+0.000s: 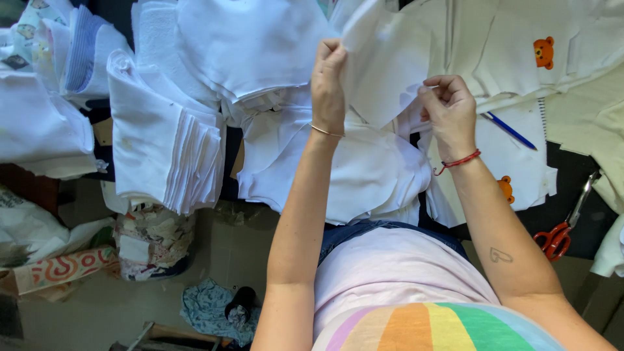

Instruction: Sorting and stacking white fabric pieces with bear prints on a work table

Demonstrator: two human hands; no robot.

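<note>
A cut piece of white fabric (383, 58) is held up over the worktable between both hands. My left hand (328, 81) pinches its left edge between thumb and fingers. My right hand (447, 110) grips its lower right edge, fingers curled. Under the piece lies a heap of white cut fabric pieces (364, 169) that drapes over the table's near edge. A thin bangle circles my left wrist and a red cord my right wrist.
A thick stack of folded white pieces (169, 143) hangs off the table at left. Fabric with orange bear prints (543, 52), a blue pen (510, 130) and red-handled scissors (559, 237) lie at right. A bin of scraps (153, 240) stands on the floor.
</note>
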